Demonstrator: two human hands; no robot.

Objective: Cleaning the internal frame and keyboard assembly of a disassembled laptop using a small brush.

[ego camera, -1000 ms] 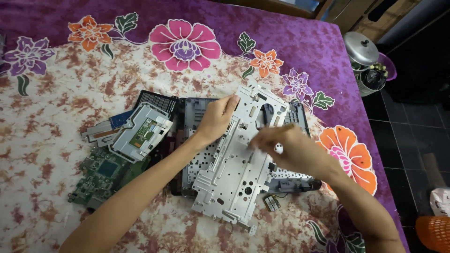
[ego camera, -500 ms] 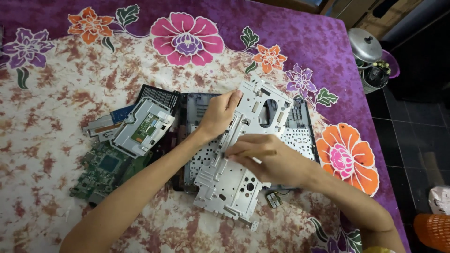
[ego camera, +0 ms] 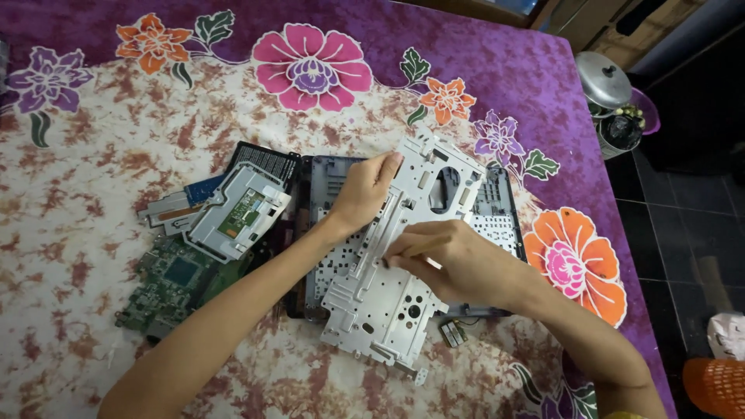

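A perforated silver metal plate lies tilted on a dark plastic case on the flowered sheet. My left hand grips the plate's upper left edge, fingertips curled over its top. Over the middle of the plate, my right hand is closed around a thin tool. The tool's dark tip points left and touches the plate. The tool's handle is mostly hidden in my fingers.
Left of the case lie a silver drive unit, a dark ribbed part and a green circuit board. A small loose part sits below the plate. Off the bed's right edge stand a metal pot and an orange basket.
My right hand has moved left from the plate's right side to its middle, bringing the tool tip down onto the plate. My left hand has kept its hold.
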